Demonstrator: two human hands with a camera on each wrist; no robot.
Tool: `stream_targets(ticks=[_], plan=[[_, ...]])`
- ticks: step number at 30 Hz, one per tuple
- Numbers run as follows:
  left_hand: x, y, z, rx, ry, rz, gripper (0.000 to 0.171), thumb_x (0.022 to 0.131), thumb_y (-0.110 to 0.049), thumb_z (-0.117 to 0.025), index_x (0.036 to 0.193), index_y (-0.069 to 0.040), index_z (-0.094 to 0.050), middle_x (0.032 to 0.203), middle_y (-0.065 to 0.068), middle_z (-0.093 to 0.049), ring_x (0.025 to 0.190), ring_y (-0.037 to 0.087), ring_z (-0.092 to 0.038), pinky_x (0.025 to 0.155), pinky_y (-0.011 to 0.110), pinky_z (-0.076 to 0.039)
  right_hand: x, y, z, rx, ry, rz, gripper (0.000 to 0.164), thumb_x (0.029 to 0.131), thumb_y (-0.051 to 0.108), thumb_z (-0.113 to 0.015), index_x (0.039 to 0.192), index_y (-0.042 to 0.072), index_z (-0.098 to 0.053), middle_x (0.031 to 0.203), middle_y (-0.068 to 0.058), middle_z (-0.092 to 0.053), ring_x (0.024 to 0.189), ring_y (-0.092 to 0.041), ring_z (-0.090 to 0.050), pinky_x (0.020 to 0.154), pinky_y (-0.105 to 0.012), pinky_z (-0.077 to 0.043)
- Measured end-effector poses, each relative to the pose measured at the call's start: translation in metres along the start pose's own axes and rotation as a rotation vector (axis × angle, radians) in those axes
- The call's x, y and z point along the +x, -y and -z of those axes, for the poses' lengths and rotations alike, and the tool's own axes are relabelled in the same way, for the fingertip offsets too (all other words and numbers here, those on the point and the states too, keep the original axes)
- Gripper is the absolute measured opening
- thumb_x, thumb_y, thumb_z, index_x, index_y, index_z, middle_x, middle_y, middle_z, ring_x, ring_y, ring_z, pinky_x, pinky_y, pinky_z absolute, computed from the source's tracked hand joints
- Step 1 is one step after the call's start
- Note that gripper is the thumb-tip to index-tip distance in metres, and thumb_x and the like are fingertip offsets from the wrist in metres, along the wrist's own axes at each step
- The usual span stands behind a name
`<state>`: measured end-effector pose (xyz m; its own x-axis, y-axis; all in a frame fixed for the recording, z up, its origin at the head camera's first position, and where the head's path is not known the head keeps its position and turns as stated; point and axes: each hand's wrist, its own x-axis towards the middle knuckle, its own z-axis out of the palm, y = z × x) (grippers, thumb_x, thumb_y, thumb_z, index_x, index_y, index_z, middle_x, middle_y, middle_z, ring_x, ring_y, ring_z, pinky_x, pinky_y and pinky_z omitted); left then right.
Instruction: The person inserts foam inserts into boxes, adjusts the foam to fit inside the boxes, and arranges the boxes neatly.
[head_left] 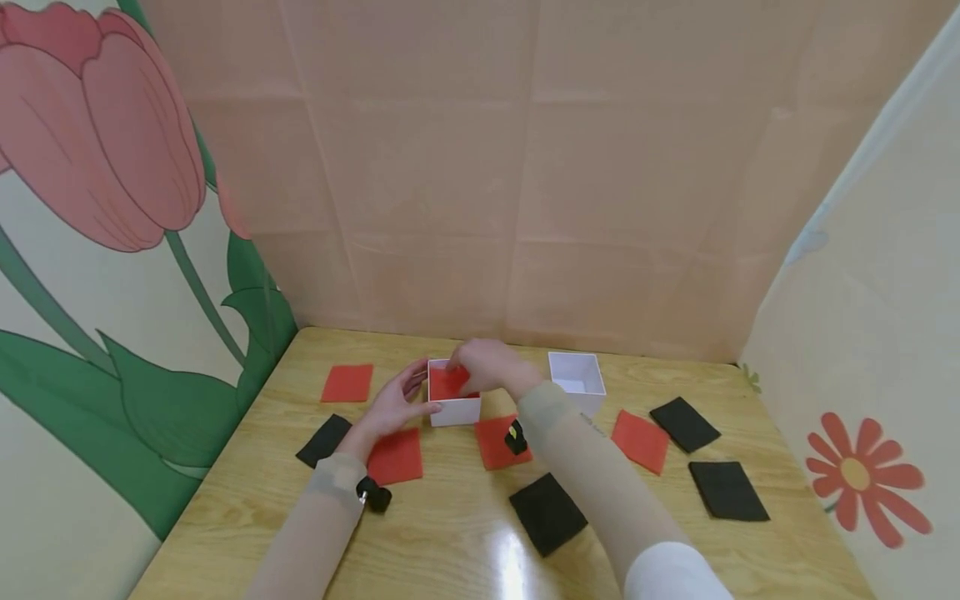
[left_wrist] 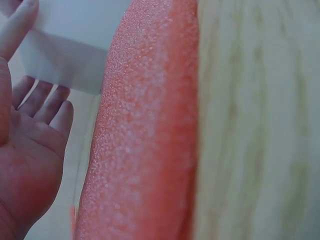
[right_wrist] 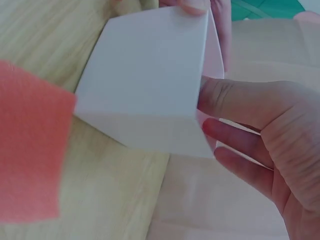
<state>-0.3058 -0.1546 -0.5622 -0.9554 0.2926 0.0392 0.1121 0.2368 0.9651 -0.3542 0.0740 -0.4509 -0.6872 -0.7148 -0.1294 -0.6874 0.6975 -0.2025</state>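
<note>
My left hand (head_left: 393, 408) holds a small white open-topped box (head_left: 455, 412) at its left, thumb at the front and fingers along the side. In the left wrist view the palm (left_wrist: 35, 150) is turned to the camera. A red cloth square (head_left: 447, 383) lies inside the box. My right hand (head_left: 487, 367) reaches into the box from above, touching this square. In the right wrist view the right thumb (right_wrist: 240, 102) enters over the rim of the tilted-looking box (right_wrist: 145, 65); its tip is hidden, so a pinch cannot be confirmed.
A second white box (head_left: 576, 375) stands to the right. Red squares lie about, one at the far left (head_left: 347, 383), one by the left wrist (head_left: 395, 457), one right (head_left: 641, 442). Several black squares (head_left: 548, 514) are also on the wooden table (head_left: 450, 533). Printed curtains border it.
</note>
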Motion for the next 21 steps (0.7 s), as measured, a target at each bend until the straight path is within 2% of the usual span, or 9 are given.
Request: stream_targets(ticks=[3, 7, 11, 21], plan=[[0.001, 0.002, 0.0, 0.003, -0.003, -0.01, 0.101, 0.089, -0.028, -0.091, 0.169, -0.013, -0.032, 0.169, 0.011, -0.04, 0.155, 0.035, -0.037, 0.125, 0.048, -0.034, -0.001, -0.002, 0.001, -0.056, 0.013, -0.025, 0.041, 0.09, 0.026, -0.089, 0.129, 0.017, -0.08, 0.123, 0.002, -0.075, 0.109, -0.018, -0.068, 0.1, -0.037, -0.058], [0.001, 0.004, 0.001, 0.006, -0.006, -0.011, 0.101, 0.088, -0.029, -0.091, 0.169, -0.014, -0.032, 0.169, 0.01, -0.04, 0.156, 0.034, -0.037, 0.125, 0.048, -0.034, -0.002, -0.006, -0.004, -0.051, 0.037, -0.045, 0.042, 0.092, 0.028, -0.088, 0.132, 0.019, -0.079, 0.126, 0.002, -0.074, 0.112, -0.017, -0.067, 0.103, -0.036, -0.056], [0.0, 0.004, 0.001, -0.001, -0.004, -0.006, 0.101, 0.088, -0.029, -0.092, 0.169, -0.015, -0.033, 0.169, 0.01, -0.039, 0.156, 0.034, -0.036, 0.125, 0.048, -0.034, -0.002, -0.008, -0.009, -0.052, 0.021, -0.041, 0.041, 0.092, 0.027, -0.087, 0.132, 0.018, -0.079, 0.129, 0.002, -0.074, 0.115, -0.018, -0.067, 0.106, -0.036, -0.055], [0.001, 0.007, -0.001, 0.001, -0.011, 0.012, 0.104, 0.085, -0.036, -0.093, 0.169, -0.018, -0.034, 0.168, 0.005, -0.041, 0.155, 0.031, -0.038, 0.125, 0.046, -0.035, 0.003, -0.007, -0.017, -0.133, 0.027, -0.027, 0.032, 0.094, 0.02, -0.083, 0.126, 0.019, -0.081, 0.116, 0.004, -0.075, 0.102, -0.016, -0.065, 0.1, -0.033, -0.056]])
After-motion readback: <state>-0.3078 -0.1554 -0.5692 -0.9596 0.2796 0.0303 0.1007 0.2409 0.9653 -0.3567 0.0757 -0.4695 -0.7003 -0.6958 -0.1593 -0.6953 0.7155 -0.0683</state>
